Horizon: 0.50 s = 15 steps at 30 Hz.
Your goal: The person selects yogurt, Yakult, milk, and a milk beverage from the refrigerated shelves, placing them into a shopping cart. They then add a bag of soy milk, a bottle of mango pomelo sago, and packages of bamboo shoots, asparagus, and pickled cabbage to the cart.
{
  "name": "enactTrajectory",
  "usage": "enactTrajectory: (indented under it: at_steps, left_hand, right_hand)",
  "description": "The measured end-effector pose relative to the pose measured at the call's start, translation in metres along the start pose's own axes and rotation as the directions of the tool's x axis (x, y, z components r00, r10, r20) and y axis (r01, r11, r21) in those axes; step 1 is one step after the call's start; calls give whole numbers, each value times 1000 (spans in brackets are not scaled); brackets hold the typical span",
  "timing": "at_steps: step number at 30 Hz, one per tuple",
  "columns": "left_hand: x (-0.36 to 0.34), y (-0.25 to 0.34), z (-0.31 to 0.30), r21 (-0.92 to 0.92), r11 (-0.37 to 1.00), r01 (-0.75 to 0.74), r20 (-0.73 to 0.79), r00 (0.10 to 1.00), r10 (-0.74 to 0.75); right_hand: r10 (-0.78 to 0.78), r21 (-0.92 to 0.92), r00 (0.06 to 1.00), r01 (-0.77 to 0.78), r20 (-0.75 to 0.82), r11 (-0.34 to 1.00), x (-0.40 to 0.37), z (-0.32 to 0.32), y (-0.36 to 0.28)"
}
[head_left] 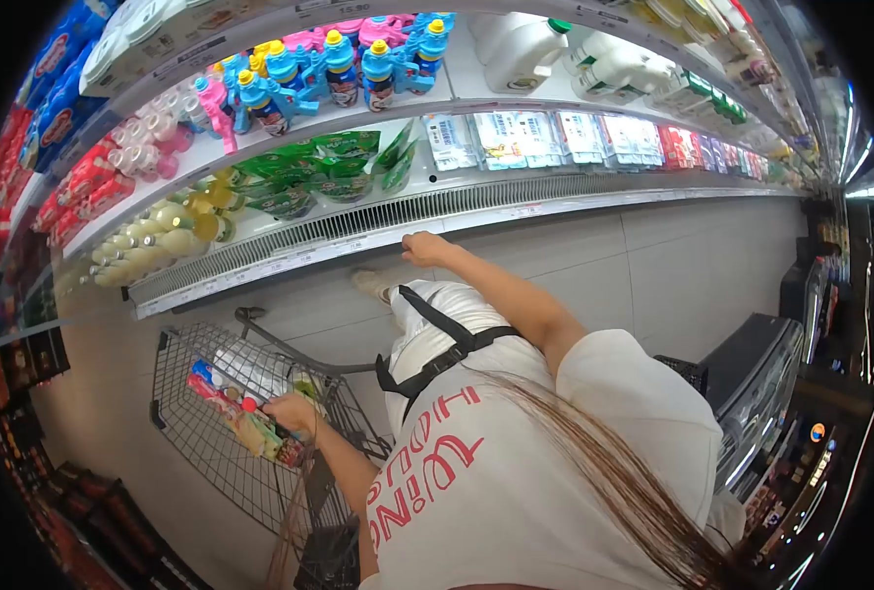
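Note:
My left hand (294,413) is low inside the wire shopping cart (211,462), its fingers curled beside colourful packages (255,423). What those fingers grip, if anything, is hidden. A red cap (249,404) shows just left of the fingertips, and a clear-wrapped white pack (250,364) lies farther up in the cart. Stretched forward near the shelf's lower edge, my right hand (427,250) has its fingers curled in, with nothing visible in them. The front price rail (358,243) of the bottom shelf is just beyond it.
Green pouches (344,162), pale bottles (152,236) and white-blue packs (516,138) fill the bottom shelf. Above are blue bottles with yellow caps (341,69) and white jugs (521,54). A black bin-like unit (752,364) stands at the right. Grey floor tiles (683,265) run along the shelf.

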<state>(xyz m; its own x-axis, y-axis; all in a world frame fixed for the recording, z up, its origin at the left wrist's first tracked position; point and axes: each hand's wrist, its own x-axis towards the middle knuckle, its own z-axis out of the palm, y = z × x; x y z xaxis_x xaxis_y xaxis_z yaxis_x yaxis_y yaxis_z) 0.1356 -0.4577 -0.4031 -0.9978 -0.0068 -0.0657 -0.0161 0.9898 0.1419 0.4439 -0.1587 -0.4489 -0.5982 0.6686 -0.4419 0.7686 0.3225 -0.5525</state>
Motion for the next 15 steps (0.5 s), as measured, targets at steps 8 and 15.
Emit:
enactTrajectory:
  at_steps: [8,15]
  left_hand:
    - [-30,-32,-2,-288,955,-64,207,970,127]
    - [-63,-43,11,-377,915,144,380,925,11]
  right_hand:
    - [393,77,918,-388,-50,918,-145,75,146]
    - [622,231,783,-603,-12,764,-195,87,206]
